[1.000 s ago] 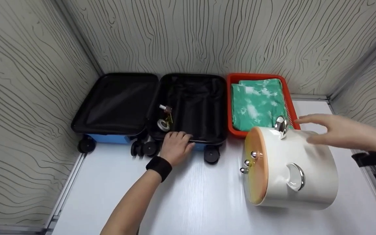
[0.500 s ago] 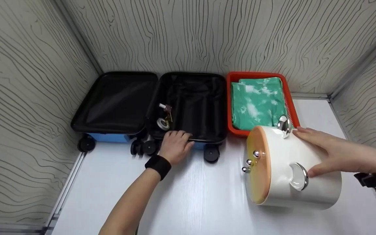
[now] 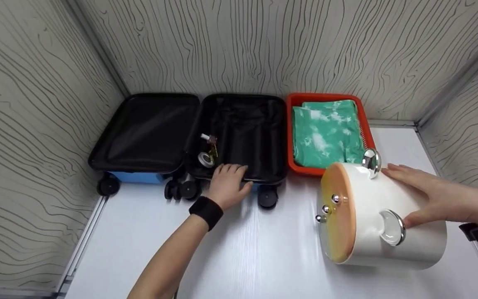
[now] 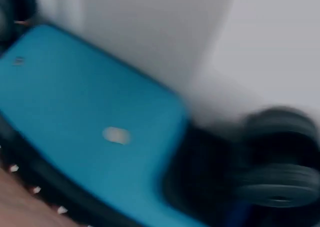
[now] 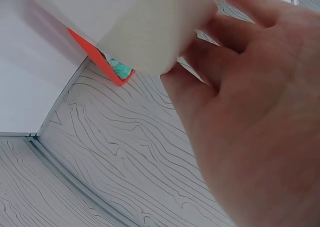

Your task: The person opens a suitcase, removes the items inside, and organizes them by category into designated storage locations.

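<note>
My right hand point(image 3: 442, 199) grips a white drum-shaped container point(image 3: 413, 245) lying on its side, fingers spread over its curved body and thumb beside a silver-rimmed side handle point(image 3: 393, 227). A second silver handle point(image 3: 371, 162) stands up near its top, and silver knobs point(image 3: 336, 199) stick out from the orange-yellow end point(image 3: 338, 232). In the right wrist view the fingers bend over the white wall point(image 5: 150, 37). My left hand point(image 3: 227, 187) rests on the front rim of an open blue suitcase point(image 3: 278, 137) with black lining, its fingers laid loosely over the edge.
Inside the suitcase's right half lie a silver ring-shaped item point(image 3: 206, 159) and a small white-capped item point(image 3: 209, 138). The other half point(image 3: 152, 128) lies open to the left. A red basket point(image 3: 301, 169) holds folded green-and-white cloth point(image 3: 324, 133). Patterned walls point(image 3: 239, 45) enclose the white table point(image 3: 243, 257).
The right hand has come down onto the white container and taken hold of it. Both have shifted right, away from the suitcase. My left hand stays at the rim, slightly shifted.
</note>
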### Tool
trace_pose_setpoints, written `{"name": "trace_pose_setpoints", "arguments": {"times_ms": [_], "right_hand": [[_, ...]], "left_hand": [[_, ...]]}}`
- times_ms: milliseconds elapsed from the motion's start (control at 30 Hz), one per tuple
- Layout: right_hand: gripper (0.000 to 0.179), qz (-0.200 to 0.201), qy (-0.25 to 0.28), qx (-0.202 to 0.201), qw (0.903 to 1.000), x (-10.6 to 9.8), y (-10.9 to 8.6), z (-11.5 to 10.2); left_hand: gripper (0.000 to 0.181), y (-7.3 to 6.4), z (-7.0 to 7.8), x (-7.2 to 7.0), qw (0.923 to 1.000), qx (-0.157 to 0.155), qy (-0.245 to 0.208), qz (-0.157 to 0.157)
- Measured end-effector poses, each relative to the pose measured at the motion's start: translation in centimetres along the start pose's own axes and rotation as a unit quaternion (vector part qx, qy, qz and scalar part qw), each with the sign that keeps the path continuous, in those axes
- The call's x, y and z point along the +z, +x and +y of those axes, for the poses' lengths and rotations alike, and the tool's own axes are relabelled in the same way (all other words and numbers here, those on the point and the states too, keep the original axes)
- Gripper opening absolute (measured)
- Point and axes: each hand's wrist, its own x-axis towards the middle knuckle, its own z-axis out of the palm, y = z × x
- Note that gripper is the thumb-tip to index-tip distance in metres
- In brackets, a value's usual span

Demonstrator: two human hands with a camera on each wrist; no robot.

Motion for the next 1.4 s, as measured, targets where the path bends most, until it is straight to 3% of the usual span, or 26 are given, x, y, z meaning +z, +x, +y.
{"name": "trace_pose_setpoints", "arguments": {"times_ms": [133,300,400,500,667,833,1400], "right_hand": [[0.114,0.001,0.016,-0.005,0.9999,0.2,0.1,-0.2],[0.112,0.004,0.028,-0.015,0.9995,0.5,0.4,-0.4],[0.111,0.001,0.031,-0.014,0.9994,0.6,0.7,-0.6],[0.113,-0.003,0.026,-0.010,0.9996,0.5,0.9,-0.9],[0.114,-0.004,0.020,-0.012,0.9997,0.4,0.9,-1.1],[0.114,-0.002,0.019,-0.011,0.9998,0.3,0.7,-1.1],[0.111,0.003,0.019,0.004,0.9998,0.3,-0.5,-0.6]], "left_hand": [[0.041,0.7,5.0,-0.9,0.9964,0.040,-0.066,0.034],[0.039,1.2,12.0,-2.0,0.9764,0.104,-0.187,0.026],[0.040,1.5,14.7,-2.4,0.9666,0.122,-0.225,0.021],[0.034,1.7,16.1,-2.5,0.9626,0.129,-0.237,0.026],[0.024,1.9,16.9,-2.5,0.9571,0.137,-0.253,0.031],[0.020,1.8,16.7,-2.7,0.9529,0.146,-0.264,0.033],[0.014,0.0,12.3,-3.1,0.9349,0.150,-0.316,0.063]]}}
